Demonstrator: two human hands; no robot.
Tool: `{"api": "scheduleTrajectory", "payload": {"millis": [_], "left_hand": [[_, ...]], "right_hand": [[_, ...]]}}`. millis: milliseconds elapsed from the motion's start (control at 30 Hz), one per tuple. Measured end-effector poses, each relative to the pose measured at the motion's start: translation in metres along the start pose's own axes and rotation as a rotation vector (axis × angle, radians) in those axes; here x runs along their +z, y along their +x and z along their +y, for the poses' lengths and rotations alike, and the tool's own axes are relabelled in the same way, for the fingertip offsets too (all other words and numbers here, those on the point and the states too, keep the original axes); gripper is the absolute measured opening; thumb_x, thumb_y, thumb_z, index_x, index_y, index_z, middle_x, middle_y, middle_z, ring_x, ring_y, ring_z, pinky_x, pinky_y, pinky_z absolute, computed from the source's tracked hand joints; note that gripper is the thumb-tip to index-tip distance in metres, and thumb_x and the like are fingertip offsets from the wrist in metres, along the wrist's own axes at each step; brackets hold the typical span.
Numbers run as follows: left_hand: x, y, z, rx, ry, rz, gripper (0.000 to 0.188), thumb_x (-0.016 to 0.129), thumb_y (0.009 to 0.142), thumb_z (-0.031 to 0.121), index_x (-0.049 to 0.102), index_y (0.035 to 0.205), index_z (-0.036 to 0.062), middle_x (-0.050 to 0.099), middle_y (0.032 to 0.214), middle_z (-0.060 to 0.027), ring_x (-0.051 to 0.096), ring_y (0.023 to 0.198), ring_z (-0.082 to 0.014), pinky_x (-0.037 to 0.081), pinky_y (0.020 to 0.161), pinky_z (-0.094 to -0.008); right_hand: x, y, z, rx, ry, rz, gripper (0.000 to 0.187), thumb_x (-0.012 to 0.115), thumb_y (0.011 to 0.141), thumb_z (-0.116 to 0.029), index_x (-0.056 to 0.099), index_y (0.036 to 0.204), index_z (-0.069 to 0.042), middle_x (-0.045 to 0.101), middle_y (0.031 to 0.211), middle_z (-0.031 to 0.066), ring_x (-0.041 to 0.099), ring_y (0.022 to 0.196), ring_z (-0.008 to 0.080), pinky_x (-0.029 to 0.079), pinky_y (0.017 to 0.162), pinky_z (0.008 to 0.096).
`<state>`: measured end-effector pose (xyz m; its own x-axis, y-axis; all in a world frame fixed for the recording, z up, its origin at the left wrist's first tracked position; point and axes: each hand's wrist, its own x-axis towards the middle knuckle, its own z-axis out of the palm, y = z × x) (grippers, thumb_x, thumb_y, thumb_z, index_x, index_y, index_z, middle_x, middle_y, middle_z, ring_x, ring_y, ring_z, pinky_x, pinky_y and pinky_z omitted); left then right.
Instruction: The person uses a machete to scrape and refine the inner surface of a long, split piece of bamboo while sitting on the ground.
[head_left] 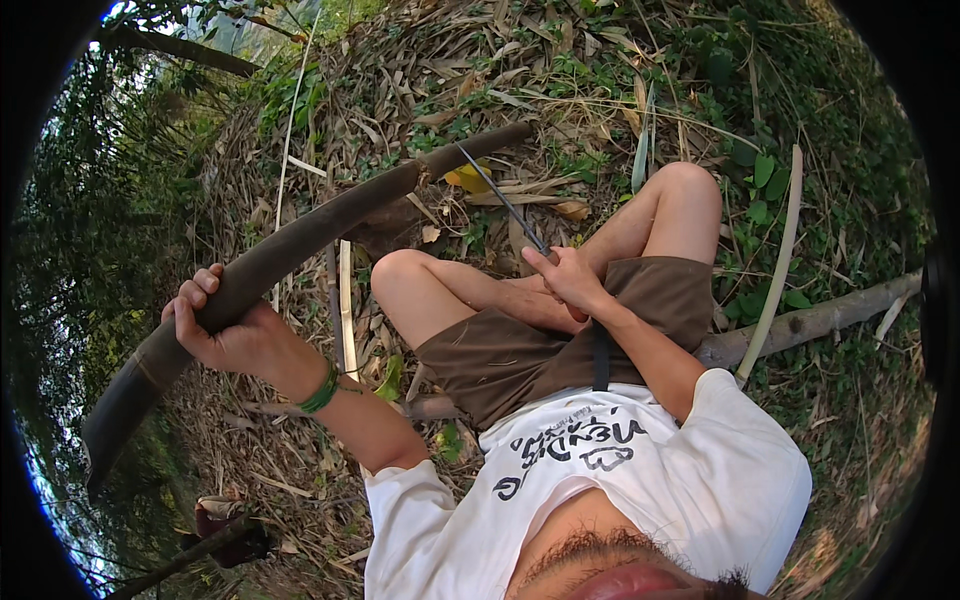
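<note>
A long, dark bamboo culm (330,222) slants across in front of me, from the lower left up to the top middle. It looks curved, with a ring-shaped node near its lower left end and a notched node farther up. My left hand (225,325) is wrapped around its lower left part. In my right hand (570,282), close to my crossed legs, is the handle of a long, narrow knife (505,203). The blade is seen nearly edge-on, pointing up and left. Its tip end meets or overlaps the culm near the far end; whether it cuts in, I cannot tell.
Dry leaf litter and green plants cover the ground. A yellow leaf (468,177) lies under the culm. To my right are a grey pole (840,312) and a pale, curved strip (778,260). A split pale stick (347,305) is by my left knee. Trees stand at left.
</note>
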<state>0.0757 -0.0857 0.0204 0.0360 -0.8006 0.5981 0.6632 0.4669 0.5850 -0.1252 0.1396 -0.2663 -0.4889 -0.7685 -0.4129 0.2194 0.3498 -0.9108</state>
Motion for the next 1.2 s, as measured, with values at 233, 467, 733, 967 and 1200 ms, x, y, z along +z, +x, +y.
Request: {"api": "scheduleTrajectory", "payload": {"millis": [233,467,733,967,1200], "left_hand": [[0.016,0.013,0.067,0.067,0.054,-0.044,0.013,0.066,0.084,0.013,0.054,0.081,0.0094,0.053,0.074,-0.0038,0.056,0.071,-0.0204,0.051,0.08,-0.0401],[0.029,0.074,0.185,0.168,0.071,-0.092,0.015,0.065,0.077,0.006,0.05,0.071,0.005,0.053,0.074,-0.0078,0.054,0.072,-0.0244,0.044,0.088,-0.0448],[0.036,0.075,0.139,0.16,0.349,-0.177,0.019,0.055,0.089,0.016,0.056,0.092,-0.0027,0.054,0.084,-0.0146,0.055,0.087,-0.0296,0.042,0.098,-0.0479],[-0.008,0.141,0.134,-0.073,0.088,-0.474,0.01,0.055,0.086,0.009,0.056,0.088,-0.0003,0.053,0.082,-0.0109,0.054,0.083,-0.0248,0.044,0.09,-0.0445],[-0.011,0.131,0.121,0.027,0.138,-0.3,0.006,0.057,0.084,0.005,0.054,0.081,0.0009,0.052,0.081,-0.01,0.053,0.077,-0.0221,0.044,0.082,-0.0392]], "right_hand": [[-0.004,-0.008,-0.002,0.021,-0.074,0.013,0.06,0.063,0.091,-0.055,0.055,0.066,0.0,0.053,0.051,0.0066,0.053,0.043,0.0154,0.041,0.042,0.0322],[-0.01,0.004,0.012,-0.037,-0.016,0.079,0.058,0.062,0.091,-0.053,0.056,0.065,-0.002,0.053,0.05,0.0064,0.052,0.042,0.0152,0.041,0.041,0.0327],[-0.015,0.023,0.003,0.073,-0.031,0.056,0.062,0.058,0.093,-0.056,0.053,0.061,-0.003,0.052,0.05,0.0054,0.052,0.042,0.015,0.042,0.042,0.0313],[-0.006,0.051,0.001,0.091,-0.312,0.067,0.076,0.052,0.088,-0.069,0.06,0.067,0.003,0.062,0.059,0.016,0.065,0.057,0.0279,0.051,0.06,0.0404],[0.014,0.074,-0.013,-0.201,-0.337,0.061,0.083,0.043,0.091,-0.071,0.065,0.073,0.007,0.063,0.065,0.0264,0.065,0.069,0.0418,0.051,0.071,0.0471]]}}
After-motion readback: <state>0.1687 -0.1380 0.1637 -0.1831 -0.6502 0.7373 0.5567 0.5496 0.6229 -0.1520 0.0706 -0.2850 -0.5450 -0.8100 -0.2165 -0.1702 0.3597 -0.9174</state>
